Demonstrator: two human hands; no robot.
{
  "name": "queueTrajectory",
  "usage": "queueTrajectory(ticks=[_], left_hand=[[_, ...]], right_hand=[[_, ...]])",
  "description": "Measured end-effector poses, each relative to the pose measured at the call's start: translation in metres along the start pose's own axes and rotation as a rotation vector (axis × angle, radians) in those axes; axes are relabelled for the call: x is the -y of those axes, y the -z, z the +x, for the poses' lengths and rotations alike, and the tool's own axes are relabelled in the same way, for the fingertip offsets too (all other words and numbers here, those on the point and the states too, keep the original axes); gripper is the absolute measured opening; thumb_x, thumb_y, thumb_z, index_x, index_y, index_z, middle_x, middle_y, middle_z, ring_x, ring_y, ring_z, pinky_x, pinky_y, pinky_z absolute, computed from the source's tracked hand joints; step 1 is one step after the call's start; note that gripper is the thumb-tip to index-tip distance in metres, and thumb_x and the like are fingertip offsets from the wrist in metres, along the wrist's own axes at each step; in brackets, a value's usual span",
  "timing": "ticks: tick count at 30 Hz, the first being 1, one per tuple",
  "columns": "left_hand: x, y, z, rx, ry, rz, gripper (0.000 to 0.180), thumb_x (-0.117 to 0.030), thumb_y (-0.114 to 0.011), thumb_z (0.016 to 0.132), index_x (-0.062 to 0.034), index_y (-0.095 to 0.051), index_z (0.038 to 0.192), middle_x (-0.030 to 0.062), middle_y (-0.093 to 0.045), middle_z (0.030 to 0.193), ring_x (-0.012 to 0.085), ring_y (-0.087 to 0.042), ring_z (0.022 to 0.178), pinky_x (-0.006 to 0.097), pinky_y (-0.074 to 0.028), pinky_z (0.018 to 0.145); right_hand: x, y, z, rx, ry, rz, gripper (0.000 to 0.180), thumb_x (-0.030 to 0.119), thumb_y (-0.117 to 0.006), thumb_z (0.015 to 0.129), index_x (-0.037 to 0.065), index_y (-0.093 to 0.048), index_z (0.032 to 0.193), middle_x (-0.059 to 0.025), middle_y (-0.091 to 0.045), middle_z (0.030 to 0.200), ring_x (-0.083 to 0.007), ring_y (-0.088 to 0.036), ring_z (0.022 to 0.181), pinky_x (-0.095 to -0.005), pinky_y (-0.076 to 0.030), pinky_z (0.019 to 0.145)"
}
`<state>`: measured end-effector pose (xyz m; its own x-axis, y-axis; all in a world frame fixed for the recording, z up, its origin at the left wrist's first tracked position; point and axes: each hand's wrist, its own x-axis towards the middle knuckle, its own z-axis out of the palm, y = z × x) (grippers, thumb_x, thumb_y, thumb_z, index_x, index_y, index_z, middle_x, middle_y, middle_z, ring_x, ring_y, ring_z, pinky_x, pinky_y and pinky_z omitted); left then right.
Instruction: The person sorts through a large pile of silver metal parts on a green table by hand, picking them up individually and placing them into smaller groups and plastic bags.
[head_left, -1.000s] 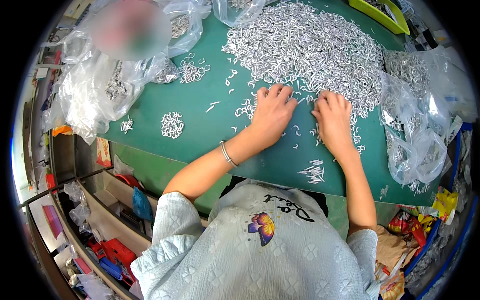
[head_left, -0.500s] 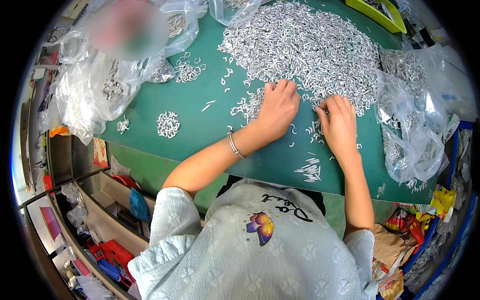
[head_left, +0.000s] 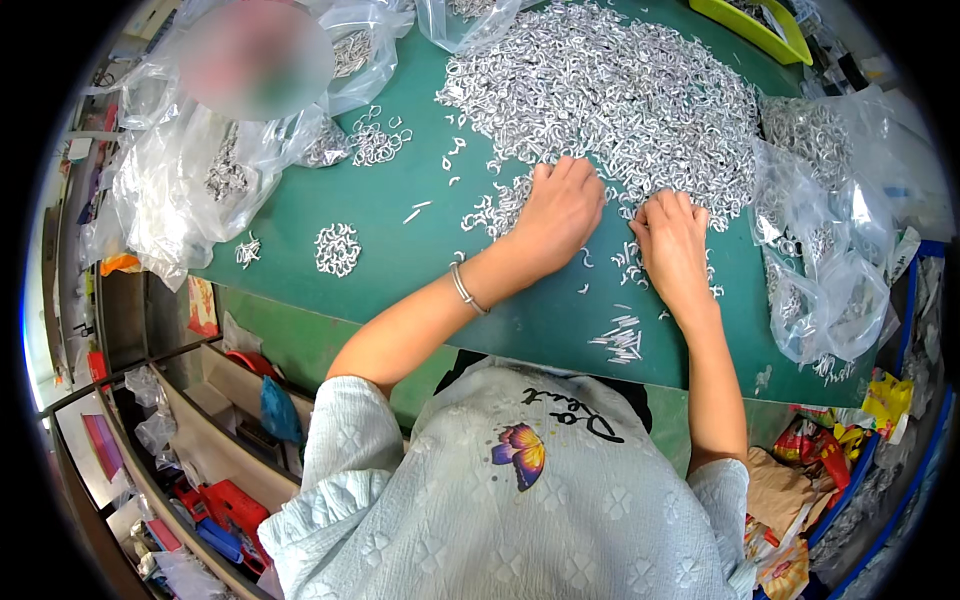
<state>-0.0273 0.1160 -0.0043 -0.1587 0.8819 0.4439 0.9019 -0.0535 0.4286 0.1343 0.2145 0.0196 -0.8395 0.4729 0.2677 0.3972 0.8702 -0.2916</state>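
Note:
A large heap of small silvery curved metal pieces (head_left: pixel 610 90) spreads over the green table (head_left: pixel 420 275). My left hand (head_left: pixel 562 212) rests at the heap's near edge, fingers curled down and closed, their tips hidden among the pieces. Beside it on the left lies a smaller pile of the same pieces (head_left: pixel 495 215). To the right, my right hand (head_left: pixel 675 250) touches the heap's edge with thumb and fingers bent together. Whatever either hand pinches is too small or too hidden to name. A few loose pieces (head_left: pixel 628 262) lie left of my right hand.
Short metal pins (head_left: pixel 620 342) lie near the front edge. A round cluster of curved pieces (head_left: pixel 338 248) and a pile of ring-like pieces (head_left: pixel 378 142) sit to the left. Clear plastic bags (head_left: pixel 175 190) stand left, more bags (head_left: pixel 825 260) right. A yellow-green tray (head_left: pixel 765 35) is far right.
My left hand has shifted slightly to the right along the heap's edge. My right hand's fingers have moved a little, staying in nearly the same place.

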Motion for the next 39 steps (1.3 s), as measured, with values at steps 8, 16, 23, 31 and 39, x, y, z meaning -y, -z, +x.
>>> queueTrajectory(ticks=[8, 16, 23, 31, 39], left_hand=[[-0.058, 0.022, -0.053, 0.234, -0.024, -0.323, 0.013, -0.006, -0.065, 0.083, -0.0026, -0.057, 0.093, 0.0102, -0.056, 0.091, 0.0294, -0.056, 0.086, 0.039, -0.043, 0.076], [-0.070, 0.009, -0.073, 0.255, -0.036, -0.376, 0.012, -0.005, -0.064, 0.082, -0.0042, -0.060, 0.094, 0.0078, -0.057, 0.093, 0.0264, -0.055, 0.087, 0.037, -0.041, 0.074], [-0.034, 0.016, -0.032, 0.080, -0.003, -0.159, 0.017, -0.004, -0.065, 0.082, -0.0078, -0.064, 0.098, 0.0060, -0.057, 0.095, 0.0249, -0.053, 0.091, 0.037, -0.039, 0.077], [-0.022, -0.007, -0.016, 0.196, -0.103, -0.121, 0.008, -0.007, -0.066, 0.082, -0.0073, -0.063, 0.090, 0.0050, -0.054, 0.092, 0.0241, -0.052, 0.089, 0.037, -0.037, 0.078], [-0.055, 0.020, -0.041, 0.196, -0.021, -0.222, 0.012, -0.005, -0.066, 0.080, -0.0072, -0.061, 0.091, 0.0072, -0.052, 0.089, 0.0261, -0.051, 0.086, 0.038, -0.038, 0.072]], right_hand=[[0.002, -0.008, -0.002, -0.069, -0.020, 0.009, 0.014, 0.008, -0.071, 0.077, 0.006, -0.059, 0.084, -0.0067, -0.054, 0.088, -0.0255, -0.051, 0.090, -0.0390, -0.036, 0.080], [0.005, 0.034, -0.018, 0.035, -0.011, 0.201, 0.013, 0.007, -0.072, 0.075, 0.006, -0.060, 0.079, -0.0067, -0.053, 0.083, -0.0263, -0.052, 0.088, -0.0386, -0.035, 0.079], [0.008, 0.045, -0.046, 0.327, 0.013, 0.283, 0.010, 0.006, -0.072, 0.076, 0.004, -0.062, 0.079, -0.0057, -0.056, 0.084, -0.0258, -0.053, 0.089, -0.0379, -0.038, 0.078], [0.002, 0.024, -0.035, 0.042, 0.001, 0.128, 0.019, 0.005, -0.071, 0.077, 0.004, -0.061, 0.093, -0.0078, -0.057, 0.103, -0.0271, -0.053, 0.097, -0.0385, -0.039, 0.082], [0.001, 0.026, -0.040, -0.035, -0.141, 0.123, 0.011, 0.007, -0.072, 0.077, 0.005, -0.063, 0.083, -0.0067, -0.058, 0.091, -0.0269, -0.053, 0.092, -0.0384, -0.038, 0.078]])
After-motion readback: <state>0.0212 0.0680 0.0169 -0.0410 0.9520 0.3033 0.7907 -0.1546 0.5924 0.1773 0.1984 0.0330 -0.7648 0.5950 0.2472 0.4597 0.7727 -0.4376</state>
